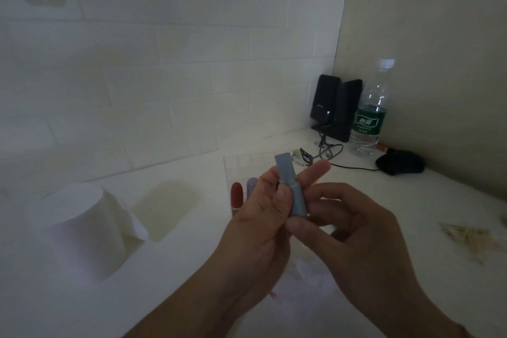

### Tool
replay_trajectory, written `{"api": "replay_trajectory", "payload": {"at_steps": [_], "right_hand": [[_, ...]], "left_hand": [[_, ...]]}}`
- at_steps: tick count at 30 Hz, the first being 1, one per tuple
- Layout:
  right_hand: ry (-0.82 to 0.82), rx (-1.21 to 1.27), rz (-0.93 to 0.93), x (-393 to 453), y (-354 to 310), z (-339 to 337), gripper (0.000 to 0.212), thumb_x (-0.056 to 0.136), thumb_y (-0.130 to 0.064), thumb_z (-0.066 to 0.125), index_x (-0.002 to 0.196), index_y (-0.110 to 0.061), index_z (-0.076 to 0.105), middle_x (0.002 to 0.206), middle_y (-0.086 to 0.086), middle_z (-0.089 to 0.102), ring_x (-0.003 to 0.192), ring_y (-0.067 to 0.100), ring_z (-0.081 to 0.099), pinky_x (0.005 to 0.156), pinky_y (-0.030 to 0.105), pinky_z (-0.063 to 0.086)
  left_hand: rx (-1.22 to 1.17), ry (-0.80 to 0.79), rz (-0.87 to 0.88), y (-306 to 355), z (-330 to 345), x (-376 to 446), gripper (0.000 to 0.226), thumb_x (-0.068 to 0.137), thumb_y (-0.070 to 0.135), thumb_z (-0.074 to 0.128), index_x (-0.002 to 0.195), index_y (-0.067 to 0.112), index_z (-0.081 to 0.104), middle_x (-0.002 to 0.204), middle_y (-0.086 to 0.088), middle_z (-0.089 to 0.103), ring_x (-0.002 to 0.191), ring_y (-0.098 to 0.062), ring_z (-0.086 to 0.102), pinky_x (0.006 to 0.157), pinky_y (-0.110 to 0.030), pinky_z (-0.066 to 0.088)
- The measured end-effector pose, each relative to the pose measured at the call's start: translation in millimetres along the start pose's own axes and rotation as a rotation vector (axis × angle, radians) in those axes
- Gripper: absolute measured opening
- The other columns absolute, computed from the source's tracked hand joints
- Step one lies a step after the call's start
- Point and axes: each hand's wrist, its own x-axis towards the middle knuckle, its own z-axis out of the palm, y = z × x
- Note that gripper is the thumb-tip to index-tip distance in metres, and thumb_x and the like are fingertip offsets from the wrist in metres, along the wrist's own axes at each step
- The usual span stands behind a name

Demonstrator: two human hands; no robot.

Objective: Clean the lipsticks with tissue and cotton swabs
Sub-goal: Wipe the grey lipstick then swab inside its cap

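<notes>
While left hand fingers grip a smooth grey-blue cylindrical lipstick, right hand fingers pinch its base.

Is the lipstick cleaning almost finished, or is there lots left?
Hard to call anything finished. In hand: the left hand and right hand both grip a capped grey-blue lipstick. Still waiting: a red lipstick and a purple one stand uncapped behind the left hand. The tissue roll sits unused on the left, with some crumpled tissue below the hands. No cotton swabs clearly show.
</notes>
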Motion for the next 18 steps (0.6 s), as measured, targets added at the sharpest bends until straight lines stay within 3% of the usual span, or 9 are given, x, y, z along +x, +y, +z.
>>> {"api": "replay_trajectory", "payload": {"at_steps": [3,6,9,11,14,18], "right_hand": [[0.085,-0.008,-0.023,1,0,-1,0.029,0.06,-0.035,0.075,0.086,-0.028,0.067,0.078,-0.019,0.072,0.07,0.003,0.069,0.051,0.02,0.052],[0.177,-0.197,-0.087,5,2,-8,0.028,0.062,-0.04,0.074,0.088,-0.033,0.066,0.084,-0.029,0.068,0.07,-0.007,0.066,0.051,0.013,0.05],[0.206,-0.368,-0.124,7,2,-13,0.032,0.064,-0.05,0.066,0.092,-0.037,0.064,0.075,-0.031,0.065,0.072,-0.011,0.063,0.053,0.003,0.044],[0.202,-0.422,-0.149,7,3,-14,0.035,0.065,-0.053,0.063,0.095,-0.036,0.064,0.078,-0.032,0.062,0.073,-0.009,0.063,0.052,0.001,0.041],[0.191,-0.463,-0.194,6,4,-13,0.036,0.068,-0.055,0.059,0.095,-0.033,0.066,0.078,-0.024,0.065,0.075,-0.004,0.062,0.054,0.0,0.04],[0.165,-0.476,-0.217,5,4,-12,0.034,0.069,-0.057,0.056,0.095,-0.035,0.065,0.079,-0.022,0.065,0.074,-0.001,0.062,0.051,0.003,0.041]], "left_hand": [[0.014,0.013,0.007,2,-3,1,0.07,0.077,0.043,0.075,0.132,0.01,0.048,0.138,-0.008,0.056,0.124,-0.027,0.056,0.103,-0.041,0.046],[0.081,0.151,-0.018,5,-7,4,0.088,0.054,0.06,0.083,0.128,0.02,0.058,0.13,-0.002,0.063,0.123,-0.024,0.057,0.103,-0.043,0.042],[0.156,0.239,0.008,6,-9,4,0.057,0.057,0.049,0.084,0.107,0.023,0.075,0.116,-0.002,0.07,0.118,-0.023,0.06,0.104,-0.041,0.04],[0.174,0.262,0.006,5,-8,2,0.037,0.061,0.039,0.075,0.094,0.022,0.078,0.109,-0.002,0.073,0.112,-0.021,0.063,0.105,-0.041,0.039],[0.164,0.299,0.007,4,-7,2,0.027,0.061,0.034,0.07,0.082,0.02,0.079,0.106,-0.005,0.074,0.105,-0.019,0.062,0.1,-0.037,0.041],[0.112,0.341,0.032,5,-6,2,0.03,0.059,0.029,0.072,0.083,0.013,0.079,0.109,-0.013,0.07,0.099,-0.021,0.061,0.098,-0.034,0.044]]}}
